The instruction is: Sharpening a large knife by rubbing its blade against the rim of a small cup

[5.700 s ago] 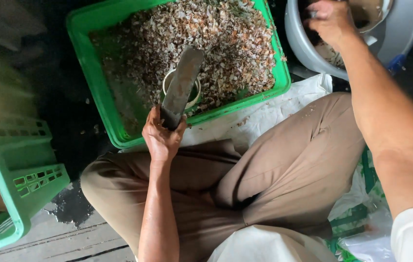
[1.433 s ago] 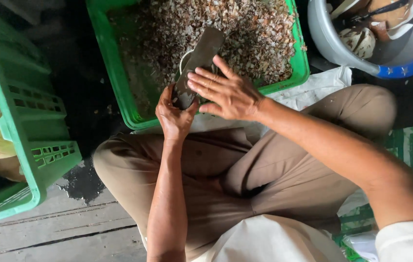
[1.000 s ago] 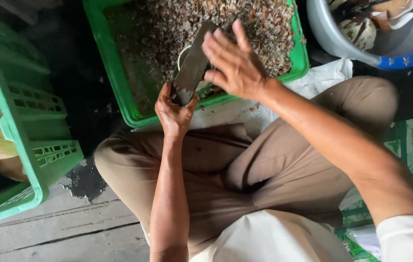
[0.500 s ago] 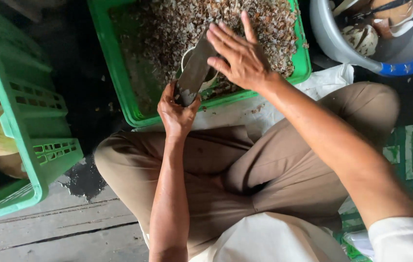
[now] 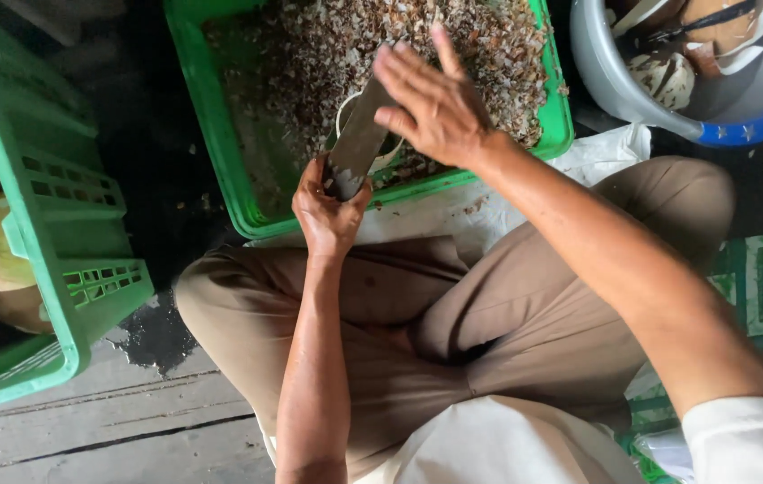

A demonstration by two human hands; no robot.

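Gripping the broad grey metal cleaver by its handle, left hand keeps the blade angled over the green plastic crate of shell chips; right hand hovers open, fingers spread, empty, just beside the blade.

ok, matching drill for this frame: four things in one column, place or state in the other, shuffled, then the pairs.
Things:
1. blade
2. right hand
3. bucket
4. middle crate

Places or states:
A. open, fingers spread, above the shavings
B. top right, holds shell pieces
C. gripped at its lower end by the left hand
D. filled with brown and white shavings

Pairs: 1-C, 2-A, 3-B, 4-D
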